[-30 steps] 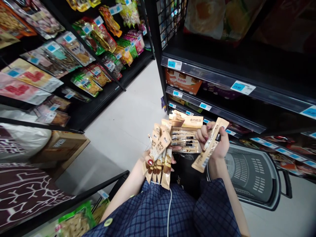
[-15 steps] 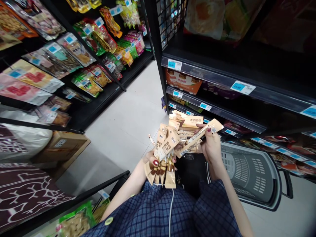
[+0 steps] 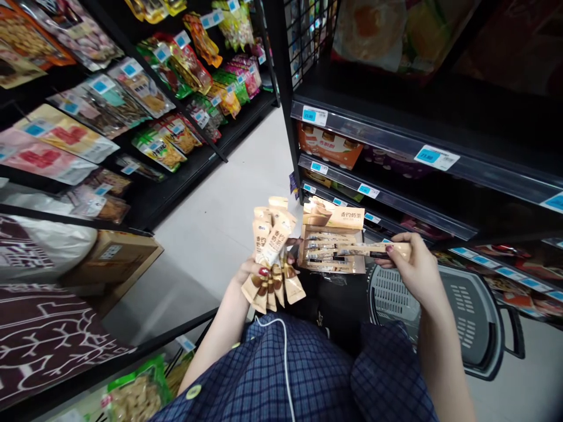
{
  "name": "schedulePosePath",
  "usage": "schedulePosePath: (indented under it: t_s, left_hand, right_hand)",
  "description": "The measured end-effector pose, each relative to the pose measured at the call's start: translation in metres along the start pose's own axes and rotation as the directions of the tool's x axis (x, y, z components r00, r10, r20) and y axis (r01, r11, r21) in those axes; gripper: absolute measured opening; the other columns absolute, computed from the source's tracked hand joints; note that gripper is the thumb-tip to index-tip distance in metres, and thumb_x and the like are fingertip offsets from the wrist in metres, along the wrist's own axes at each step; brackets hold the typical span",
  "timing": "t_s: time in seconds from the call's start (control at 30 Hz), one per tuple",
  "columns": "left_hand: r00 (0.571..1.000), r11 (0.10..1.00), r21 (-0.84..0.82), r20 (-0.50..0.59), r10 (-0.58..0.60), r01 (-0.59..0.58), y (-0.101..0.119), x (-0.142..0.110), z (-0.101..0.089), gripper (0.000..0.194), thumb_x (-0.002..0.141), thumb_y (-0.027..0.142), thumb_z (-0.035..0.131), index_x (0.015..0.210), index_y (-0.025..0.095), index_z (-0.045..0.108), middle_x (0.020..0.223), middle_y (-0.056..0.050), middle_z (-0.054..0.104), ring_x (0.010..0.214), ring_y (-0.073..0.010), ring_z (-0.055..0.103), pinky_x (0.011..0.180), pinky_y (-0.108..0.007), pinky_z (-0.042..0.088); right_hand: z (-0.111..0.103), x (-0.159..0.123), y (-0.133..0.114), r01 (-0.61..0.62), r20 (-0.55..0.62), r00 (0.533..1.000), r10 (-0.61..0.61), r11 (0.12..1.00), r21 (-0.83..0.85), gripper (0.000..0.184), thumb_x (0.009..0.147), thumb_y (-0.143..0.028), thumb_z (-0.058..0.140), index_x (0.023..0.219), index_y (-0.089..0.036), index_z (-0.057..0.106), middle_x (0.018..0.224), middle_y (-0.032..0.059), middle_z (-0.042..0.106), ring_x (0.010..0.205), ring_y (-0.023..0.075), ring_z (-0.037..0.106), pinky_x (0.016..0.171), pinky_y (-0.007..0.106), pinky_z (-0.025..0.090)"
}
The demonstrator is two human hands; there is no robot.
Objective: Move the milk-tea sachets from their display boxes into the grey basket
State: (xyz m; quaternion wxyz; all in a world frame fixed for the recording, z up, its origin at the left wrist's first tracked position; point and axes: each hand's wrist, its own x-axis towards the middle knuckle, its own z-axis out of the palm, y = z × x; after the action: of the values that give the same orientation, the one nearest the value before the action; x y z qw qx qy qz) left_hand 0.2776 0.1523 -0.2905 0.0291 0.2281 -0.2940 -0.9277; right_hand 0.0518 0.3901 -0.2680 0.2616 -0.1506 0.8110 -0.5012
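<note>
A fanned bunch of tan milk tea sachets is gripped in my left hand, thumb across the front. The fingertips behind the bunch reach the left side of an open cardboard box; whether they also hold it I cannot tell. More sachets lie flat inside this box, and its printed lid stands raised at the back. My right hand, right of the box, pinches a single stick sachet by its right end. That stick lies nearly level, its left part over the box.
A grey shopping basket stands on the floor to the right. Shelves with price tags rise close on the right. Hanging snack packs and a cardboard carton line the left. A white cord hangs down my front.
The sachet bunch and my left hand have shifted left, uncovering the box. My right hand has moved right and lower, and its stick has swung from slanting to nearly level.
</note>
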Motion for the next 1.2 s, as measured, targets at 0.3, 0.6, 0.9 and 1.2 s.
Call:
schedulePosePath:
  t_s: [0.3,0.6,0.9,1.2]
  left_hand:
    - [0.996,0.999,0.032,-0.085,0.003,0.0,0.01,-0.011,0.005,0.065,0.038,0.014,0.066,0.102,0.019,0.061,0.084,-0.008,0.067,0.068,-0.0248,0.064,0.07,-0.039,0.057]
    - [0.988,0.998,0.044,-0.153,-0.031,0.039,0.002,-0.008,0.007,0.062,0.037,0.013,0.06,0.098,0.022,0.059,0.087,-0.007,0.068,0.099,-0.038,0.062,0.073,-0.04,0.057]
    - [0.987,0.998,0.064,-0.159,0.009,0.001,0.001,-0.009,0.009,0.063,0.038,0.011,0.062,0.099,0.021,0.06,0.09,-0.01,0.07,0.094,-0.037,0.064,0.071,-0.039,0.058]
    - [0.99,0.996,0.031,-0.116,-0.08,0.084,-0.003,-0.008,0.0,0.063,0.038,0.013,0.062,0.101,0.021,0.061,0.083,-0.009,0.069,0.095,-0.0376,0.064,0.073,-0.042,0.058]
  right_hand:
    - [0.06,-0.001,0.032,-0.05,0.288,0.957,0.021,0.995,0.092,0.022,0.083,-0.038,0.053,0.097,-0.023,0.045,0.071,-0.001,0.063,0.054,0.0197,0.064,0.058,0.037,0.054]
    - [0.104,0.001,0.042,0.274,0.255,0.962,-0.1,0.37,-0.888,0.03,0.087,-0.007,0.035,0.106,-0.012,0.058,0.099,0.0185,0.062,0.101,0.0292,0.053,0.076,0.035,0.04]
    - [0.117,0.006,0.051,0.561,0.547,0.828,-0.128,0.188,-0.806,0.024,0.087,-0.012,0.043,0.098,-0.014,0.064,0.094,0.0157,0.066,0.098,0.0299,0.051,0.084,0.044,0.032]
    - [0.121,0.005,0.058,0.538,0.528,0.842,-0.111,0.257,-0.803,0.021,0.086,-0.011,0.047,0.094,-0.009,0.067,0.086,0.0158,0.067,0.085,0.0255,0.062,0.08,0.036,0.04]
